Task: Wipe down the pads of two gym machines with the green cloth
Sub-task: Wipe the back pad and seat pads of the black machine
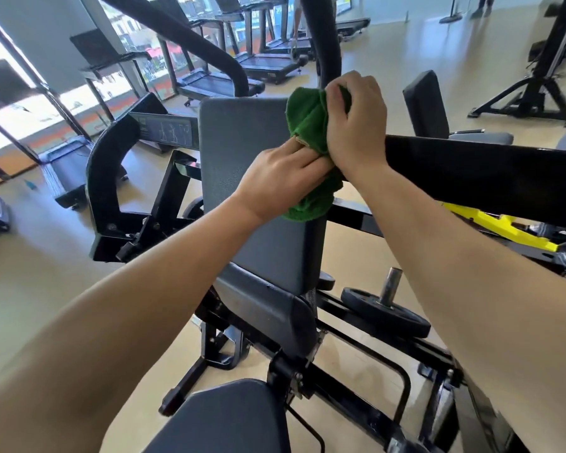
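At the back pad's (242, 165) top right corner, I bunch the green cloth (307, 125), right hand (356, 125) fisted over it, left hand (288, 178) pinching underneath; best refold it flat, then wipe downward.

Your right hand (356, 122) covers the mid part of the green cloth (307, 125), and your left hand (285, 178) hides the fingertips tucked under it, so grip can't be told fully. Cloth blocks the back pad's (239, 165) top right corner. Seat pad (226, 420) is cut off by the bottom edge. Instruction placard (167, 130) is too small to read. Person (482, 4) at top edge shows legs only. Treadmills (209, 83) by the windows are blurred, w/ glare washing out the left side.
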A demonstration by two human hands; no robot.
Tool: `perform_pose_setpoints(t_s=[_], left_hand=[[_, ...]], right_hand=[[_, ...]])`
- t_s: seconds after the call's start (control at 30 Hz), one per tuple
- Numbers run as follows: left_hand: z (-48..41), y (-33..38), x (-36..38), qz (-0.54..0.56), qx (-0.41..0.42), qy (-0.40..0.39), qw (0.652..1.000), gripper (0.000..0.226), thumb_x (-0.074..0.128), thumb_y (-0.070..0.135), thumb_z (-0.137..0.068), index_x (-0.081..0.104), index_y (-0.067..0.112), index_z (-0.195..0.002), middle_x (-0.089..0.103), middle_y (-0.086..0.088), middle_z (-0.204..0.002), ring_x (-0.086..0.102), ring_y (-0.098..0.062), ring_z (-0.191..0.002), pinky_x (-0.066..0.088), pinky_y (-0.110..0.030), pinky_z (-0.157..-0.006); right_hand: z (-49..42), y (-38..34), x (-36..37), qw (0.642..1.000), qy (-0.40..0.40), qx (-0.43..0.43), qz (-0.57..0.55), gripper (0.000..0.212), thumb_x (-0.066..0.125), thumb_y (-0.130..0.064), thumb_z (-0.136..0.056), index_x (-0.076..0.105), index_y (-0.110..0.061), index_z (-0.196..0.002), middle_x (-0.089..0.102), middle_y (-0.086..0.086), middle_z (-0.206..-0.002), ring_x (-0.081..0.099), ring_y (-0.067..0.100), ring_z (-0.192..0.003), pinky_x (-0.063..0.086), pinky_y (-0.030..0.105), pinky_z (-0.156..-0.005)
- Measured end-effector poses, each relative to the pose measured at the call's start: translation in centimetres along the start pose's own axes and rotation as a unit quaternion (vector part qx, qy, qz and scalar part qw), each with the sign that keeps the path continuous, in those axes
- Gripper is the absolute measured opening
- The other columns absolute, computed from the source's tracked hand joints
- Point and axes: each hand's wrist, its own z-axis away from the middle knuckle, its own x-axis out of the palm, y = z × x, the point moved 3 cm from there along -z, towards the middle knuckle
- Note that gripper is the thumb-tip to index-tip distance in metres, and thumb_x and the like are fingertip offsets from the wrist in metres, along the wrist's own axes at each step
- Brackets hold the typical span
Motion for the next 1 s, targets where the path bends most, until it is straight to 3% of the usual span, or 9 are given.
perform_pose_setpoints(t_s=[0.1,0.17,0.23,0.33,0.4,0.47,0.6,0.8,1.0], left_hand=[[1.7,0.6,0.4,0.017,-0.069,0.017,0.997,0.016,0.059,0.017,-0.097,0.071,0.006,-0.094,0.068,-0.012,-0.095,0.063,-0.031,-0.098,0.055,-0.037,-0.054],[2.7,0.9,1.0,0.075,-0.182,0.035,0.980,0.022,0.064,0.010,-0.089,0.061,0.006,-0.110,0.061,-0.018,-0.117,0.057,-0.032,-0.116,0.059,-0.040,-0.072],[3.9,1.6,1.5,0.151,-0.304,0.062,0.939,0.043,0.060,0.001,-0.085,0.047,0.013,-0.125,0.052,-0.018,-0.136,0.051,-0.033,-0.128,0.053,-0.036,-0.094],[5.0,4.0,2.2,0.184,-0.397,0.054,0.898,0.046,0.042,0.003,-0.095,0.046,0.011,-0.141,0.046,-0.014,-0.151,0.039,-0.030,-0.143,0.039,-0.040,-0.114],[6.1,5.3,2.9,0.194,-0.406,0.027,0.893,0.048,0.036,0.007,-0.099,0.040,0.004,-0.147,0.037,-0.015,-0.157,0.029,-0.029,-0.149,0.028,-0.038,-0.121],[8.6,6.3,3.4,0.191,-0.392,-0.015,0.900,0.052,0.038,0.009,-0.102,0.029,0.002,-0.152,0.027,-0.016,-0.161,0.021,-0.028,-0.152,0.023,-0.039,-0.123],[14.1,7.5,3.4,0.153,-0.300,-0.116,0.934,0.074,0.057,0.021,-0.098,0.012,0.001,-0.154,0.015,-0.015,-0.163,0.014,-0.031,-0.153,0.038,-0.047,-0.114],[8.3,1.8,3.1,0.136,-0.288,-0.139,0.938,0.063,0.047,0.023,-0.103,0.018,0.008,-0.156,0.017,-0.010,-0.165,0.013,-0.026,-0.153,0.041,-0.046,-0.112],[0.8,-0.3,3.1,0.134,-0.340,-0.069,0.928,0.056,0.038,0.024,-0.107,0.020,0.005,-0.156,0.019,-0.011,-0.165,0.015,-0.024,-0.153,0.015,-0.034,-0.125]], right_hand=[[0.2,-0.9,0.8,0.999,0.052,0.001,-0.005,0.022,0.047,-0.017,-0.104,0.062,-0.001,-0.098,0.057,0.012,-0.097,0.041,-0.006,-0.077,0.033,0.001,-0.076],[0.3,-1.1,1.3,0.998,0.068,0.017,-0.004,0.025,0.046,-0.019,-0.105,0.062,-0.001,-0.100,0.054,0.012,-0.097,0.041,0.001,-0.075,0.039,0.010,-0.075],[1.1,-0.9,1.3,0.995,0.098,-0.005,0.033,0.026,0.046,-0.021,-0.105,0.064,-0.003,-0.103,0.054,0.012,-0.098,0.048,0.016,-0.080,0.045,0.026,-0.077],[3.7,0.2,1.4,0.974,0.127,-0.080,0.170,0.028,0.055,-0.015,-0.098,0.070,-0.013,-0.121,0.061,0.018,-0.120,0.059,0.034,-0.105,0.048,0.037,-0.090],[6.2,1.5,2.1,0.981,0.069,-0.091,0.157,0.041,0.057,-0.007,-0.094,0.065,-0.011,-0.134,0.058,0.022,-0.138,0.054,0.039,-0.126,0.047,0.047,-0.105],[9.6,2.7,2.8,0.987,0.003,-0.084,0.137,0.047,0.050,-0.012,-0.101,0.051,-0.003,-0.147,0.045,0.025,-0.154,0.041,0.040,-0.144,0.039,0.051,-0.117],[17.4,4.0,3.4,0.979,-0.099,-0.075,0.158,0.070,0.044,-0.033,-0.106,0.020,0.009,-0.156,0.013,0.033,-0.165,0.015,0.043,-0.156,0.029,0.053,-0.123],[9.9,1.4,3.3,0.987,-0.077,-0.036,0.138,0.074,0.030,-0.044,-0.107,0.018,0.010,-0.157,0.011,0.033,-0.166,0.013,0.044,-0.156,0.020,0.048,-0.128],[3.3,0.6,2.6,0.994,-0.054,-0.029,0.095,0.072,0.028,-0.043,-0.107,0.012,0.002,-0.161,0.009,0.021,-0.170,0.013,0.033,-0.158,0.016,0.037,-0.129]])
